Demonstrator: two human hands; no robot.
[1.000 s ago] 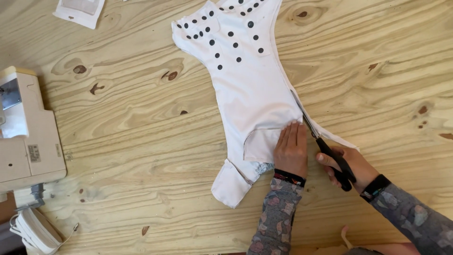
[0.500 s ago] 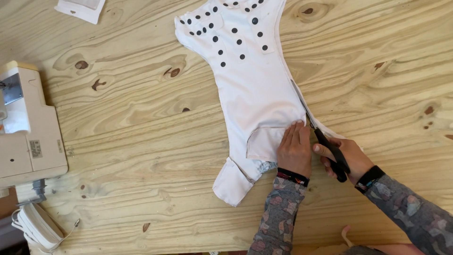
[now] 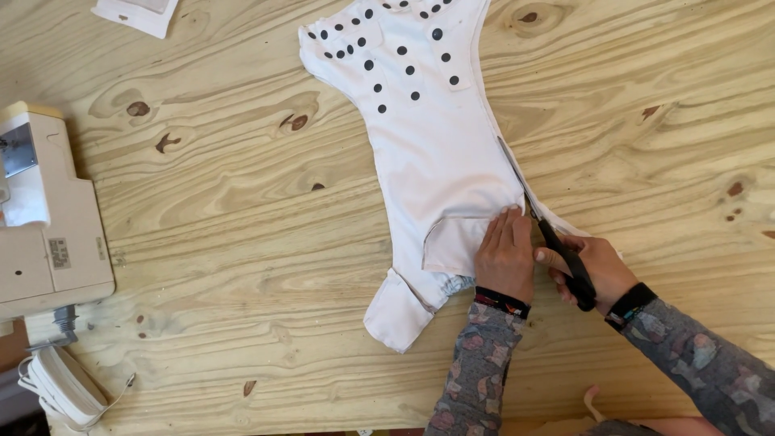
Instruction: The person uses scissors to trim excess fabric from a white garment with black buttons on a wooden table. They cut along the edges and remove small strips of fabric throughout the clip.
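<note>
Your left hand (image 3: 504, 254) lies open, flat on the one white garment (image 3: 436, 153); your right hand (image 3: 593, 270) grips one pair of black scissors (image 3: 557, 242) at its edge

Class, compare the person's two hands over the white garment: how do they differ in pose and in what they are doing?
The left hand lies flat, fingers together, pressing the white dotted fabric garment; the right hand is curled round the black-handled scissors. The left rests on the cloth; the right sits beside it on the pale wooden table. Both wear dark wristbands and patterned grey sleeves.
</note>
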